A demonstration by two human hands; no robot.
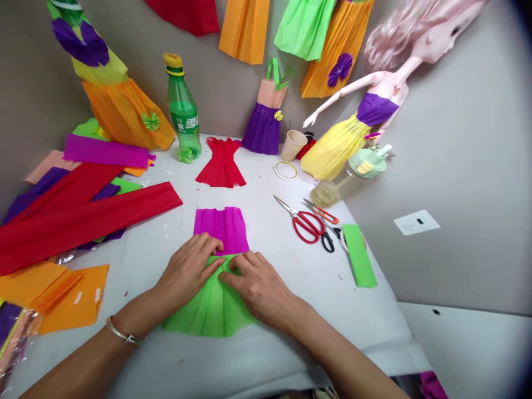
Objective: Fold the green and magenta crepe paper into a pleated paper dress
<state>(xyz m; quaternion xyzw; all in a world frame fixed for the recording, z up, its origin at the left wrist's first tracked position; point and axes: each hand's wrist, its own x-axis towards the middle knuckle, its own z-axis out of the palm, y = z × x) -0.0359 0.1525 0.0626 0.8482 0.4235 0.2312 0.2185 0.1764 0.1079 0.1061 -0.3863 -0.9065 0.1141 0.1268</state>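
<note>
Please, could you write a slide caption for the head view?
Left hand and right hand at the edge where a pleated green piece meets a magenta piece, red-handled scissors lying nearby.

1 head camera is looking down from close by, facing over the table (pixel 341 310) toward the far wall (pixel 228 94).

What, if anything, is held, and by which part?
Left hand and right hand touch the green skirt at its top edge, by the magenta piece; gripped or pressed, I can't tell.
</note>
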